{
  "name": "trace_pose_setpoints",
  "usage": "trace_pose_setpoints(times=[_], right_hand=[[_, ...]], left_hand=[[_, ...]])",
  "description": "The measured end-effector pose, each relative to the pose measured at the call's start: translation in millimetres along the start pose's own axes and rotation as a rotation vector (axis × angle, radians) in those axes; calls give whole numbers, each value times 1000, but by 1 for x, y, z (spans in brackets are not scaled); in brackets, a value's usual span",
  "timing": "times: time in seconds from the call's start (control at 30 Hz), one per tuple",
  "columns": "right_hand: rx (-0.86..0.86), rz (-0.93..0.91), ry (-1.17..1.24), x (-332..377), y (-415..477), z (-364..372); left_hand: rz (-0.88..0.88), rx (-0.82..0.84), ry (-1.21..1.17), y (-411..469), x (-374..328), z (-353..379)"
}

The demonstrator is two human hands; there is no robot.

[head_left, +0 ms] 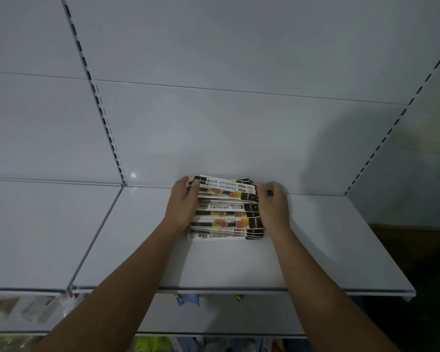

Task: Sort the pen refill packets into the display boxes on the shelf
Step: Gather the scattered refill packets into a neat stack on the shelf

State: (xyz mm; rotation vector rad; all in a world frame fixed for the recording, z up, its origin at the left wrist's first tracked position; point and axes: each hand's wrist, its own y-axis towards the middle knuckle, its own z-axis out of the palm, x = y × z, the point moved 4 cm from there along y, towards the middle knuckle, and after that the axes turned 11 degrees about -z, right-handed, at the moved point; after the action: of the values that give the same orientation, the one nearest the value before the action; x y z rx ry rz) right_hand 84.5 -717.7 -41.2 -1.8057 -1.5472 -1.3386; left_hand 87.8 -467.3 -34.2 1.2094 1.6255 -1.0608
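A: Where are the pen refill packets (225, 212) now?

B: They lie as a loose stack on the white shelf (239, 265), close to the back panel (214, 135). The left hand (182, 207) and the right hand (273, 207) hold the stack at its two short ends, each grip curled around the packets.

A: What can go wrong?

B: The packets look thin and are fanned out unevenly. If the hands lift with pressure only from the ends, the middle ones can bow and slide out. Also, I see no display box here, so a longer carry gives more chance to spill.
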Motion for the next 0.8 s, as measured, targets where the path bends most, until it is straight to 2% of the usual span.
trace_pose_setpoints(times=[0.2,0.37,0.5,0.67,0.8], right_hand=[[19,16,-31,12,-3,11],[50,12,40,11,-7,9],[-2,61,57,-6,4,-3],[156,37,6,13,-9,15],[127,-4,83,26,-12,10]], left_hand=[[49,20,154,2,-7,24],[53,-28,63,-2,-10,21],[25,-1,44,1,-5,17],[58,-7,86,-1,-10,25],[17,0,18,-2,-9,21]])
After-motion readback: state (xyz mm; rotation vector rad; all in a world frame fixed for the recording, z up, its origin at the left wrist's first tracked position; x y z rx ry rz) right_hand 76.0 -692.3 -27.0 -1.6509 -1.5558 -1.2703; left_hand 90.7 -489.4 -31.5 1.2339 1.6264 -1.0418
